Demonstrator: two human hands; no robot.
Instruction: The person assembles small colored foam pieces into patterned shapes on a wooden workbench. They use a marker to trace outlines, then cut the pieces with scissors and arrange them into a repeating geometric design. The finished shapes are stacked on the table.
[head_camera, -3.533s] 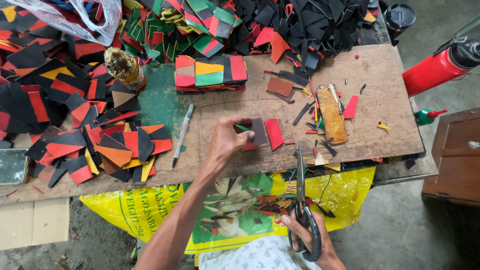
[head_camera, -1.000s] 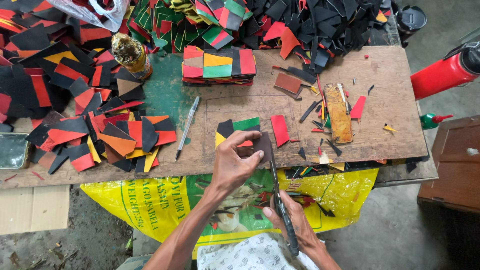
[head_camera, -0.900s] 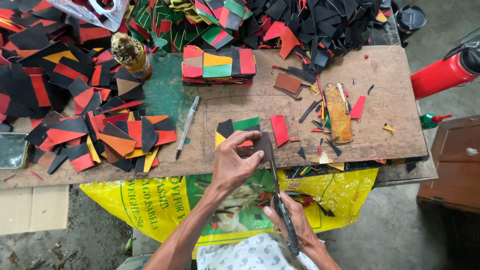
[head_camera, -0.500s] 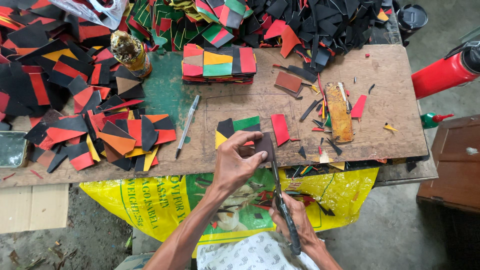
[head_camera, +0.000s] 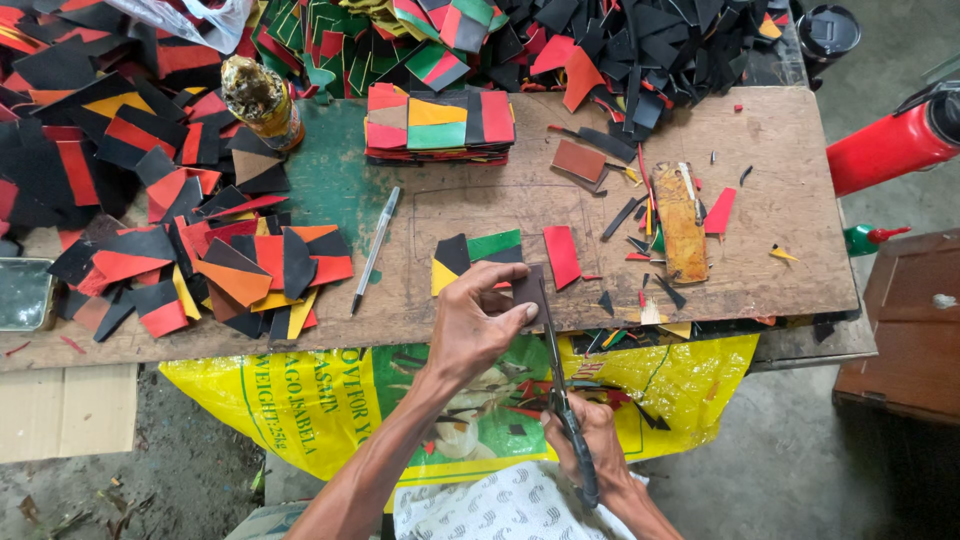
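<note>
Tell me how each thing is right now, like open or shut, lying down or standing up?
Left hand: pinching the dark brown piece.
Right hand: gripping the scissors.
Scissors: blades at the brown piece's edge; open or closed, cannot tell.
Pen: lying flat on the wooden board.
Gold bottle: standing upright.
Sewn colour stack: piled neatly.
Yellow sack: hanging below the board.

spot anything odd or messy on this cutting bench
Small offcuts lie strewn around the worn brown template strip, and a yellow sack hangs under the bench edge. The stacked patchwork pieces look tidy. Nothing looks damaged.
</note>
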